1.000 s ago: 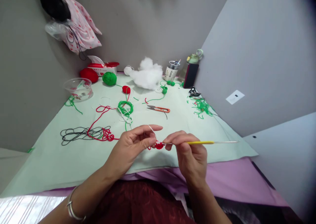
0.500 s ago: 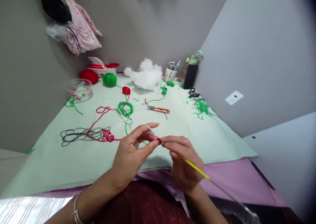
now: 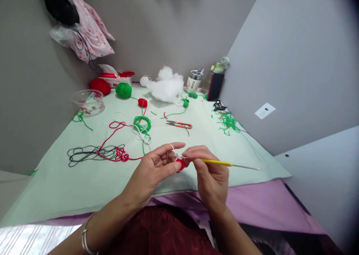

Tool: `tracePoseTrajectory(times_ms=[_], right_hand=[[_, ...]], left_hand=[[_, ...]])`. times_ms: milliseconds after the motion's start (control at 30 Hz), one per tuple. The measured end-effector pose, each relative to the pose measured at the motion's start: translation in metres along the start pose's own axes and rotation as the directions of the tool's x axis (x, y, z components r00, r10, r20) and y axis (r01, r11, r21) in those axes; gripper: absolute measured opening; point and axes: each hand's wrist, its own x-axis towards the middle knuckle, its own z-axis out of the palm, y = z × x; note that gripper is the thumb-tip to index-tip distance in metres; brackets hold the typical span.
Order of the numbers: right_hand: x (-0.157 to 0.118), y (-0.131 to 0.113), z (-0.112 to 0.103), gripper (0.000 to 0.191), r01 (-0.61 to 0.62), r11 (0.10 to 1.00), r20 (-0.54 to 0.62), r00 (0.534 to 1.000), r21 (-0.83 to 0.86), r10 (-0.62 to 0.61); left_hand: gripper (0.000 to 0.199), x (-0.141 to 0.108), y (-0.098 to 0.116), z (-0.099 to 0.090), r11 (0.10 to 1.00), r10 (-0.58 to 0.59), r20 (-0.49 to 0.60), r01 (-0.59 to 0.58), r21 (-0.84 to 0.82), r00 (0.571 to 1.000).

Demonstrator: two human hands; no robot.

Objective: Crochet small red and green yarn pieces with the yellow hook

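The person's left hand (image 3: 153, 166) pinches a small, rounded red crocheted yarn piece (image 3: 182, 165) with the thumb against the fingers; the index finger is extended, with a thin strand of white yarn (image 3: 172, 147) passing over it. The right hand (image 3: 211, 172) grips a slender metal crochet hook with a yellow handle (image 3: 217, 162), its fingers pinched together near the working end, which meets the white stitches along the piece's upper edge; the exact seat of the tip is hidden. The bare metal shaft at the other end points to the right. The red piece lies between the two hands, above the near part of the pale green cloth (image 3: 202, 135).

Handling, as judged: the piece should be very light, soft and easily squashed, best taken by its firm red body, clear of the loose white loops. The hook should be stiff, light and smooth, best held on the yellow grip.

Beyond the hands lie orange-handled thread snips (image 3: 179, 124), a green yarn coil (image 3: 143, 129) and a tangle of red yarn (image 3: 122, 154). At the back sit fluffy white stuffing (image 3: 165, 86) and a green yarn ball (image 3: 123, 90).
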Motion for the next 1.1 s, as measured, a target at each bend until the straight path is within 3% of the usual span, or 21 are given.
tracePoseTrajectory(times_ms=[100,200,300,400,467,533,633,767,1100], right_hand=[[-0.003,0.001,0.007,0.025,0.057,0.993,0.004,0.998,-0.101,-0.057],[-0.008,0.003,0.011,0.032,0.219,0.926,0.052,0.976,-0.308,-0.213],[-0.01,0.005,0.008,0.035,0.345,0.828,0.118,0.937,-0.442,-0.328],[-0.005,0.006,0.001,0.027,0.176,0.94,0.01,0.983,-0.291,-0.181],[0.0,0.005,-0.002,0.024,0.013,0.996,-0.071,0.997,-0.085,-0.019],[0.002,0.005,-0.002,0.021,-0.074,0.996,-0.054,0.996,0.056,0.077],[0.001,0.007,0.002,0.017,-0.095,0.995,0.019,0.995,0.044,0.094],[-0.002,0.01,0.001,0.019,-0.117,0.992,0.015,0.993,0.052,0.116],[0.005,0.005,0.001,0.018,-0.259,0.886,0.011,0.961,0.384,0.277]], left_hand=[[0.039,0.0,-0.005,0.002,0.999,0.036,-0.013,-0.036,0.027,0.999],[0.045,0.001,-0.01,0.004,0.998,0.056,-0.07,-0.057,-0.019,0.996],[0.047,0.004,-0.012,0.004,0.985,-0.063,-0.041,0.055,-0.166,0.997],[0.042,0.007,-0.009,0.001,0.951,-0.18,0.01,0.177,-0.252,0.984],[0.035,0.008,-0.006,0.0,0.96,-0.154,-0.02,0.144,-0.241,0.988],[0.031,0.008,-0.005,0.001,0.981,-0.083,-0.04,0.075,-0.178,0.996],[0.032,0.005,-0.005,0.003,0.997,-0.004,-0.015,0.003,-0.075,1.0],[0.026,0.001,-0.006,0.001,1.0,0.028,0.005,-0.028,0.013,1.0],[0.024,0.002,-0.003,-0.006,0.994,0.051,0.035,-0.055,0.097,0.998]])
